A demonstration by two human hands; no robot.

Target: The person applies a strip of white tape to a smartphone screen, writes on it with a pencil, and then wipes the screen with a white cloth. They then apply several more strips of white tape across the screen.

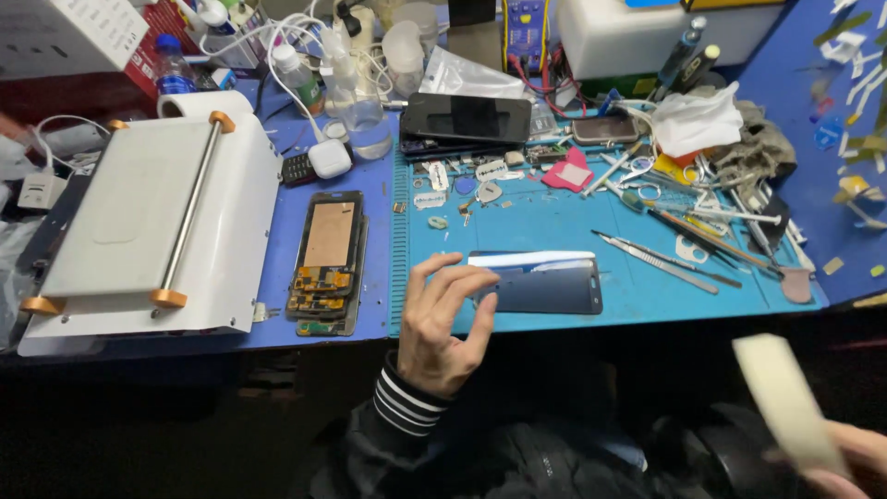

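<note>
From the head camera, your left hand touches the left end of the phone screen panel, fingers spread wide and curled over its edge. The panel lies flat on the teal mat on the surface, long axis running nine to three o'clock. Your right hand, at four o'clock, pinches a blurred cream strip pointing toward eleven.

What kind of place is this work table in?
Probably a phone repair bench: an opened phone with bare circuitry, tweezers on a blue work mat, and a white screen-separator machine.
</note>
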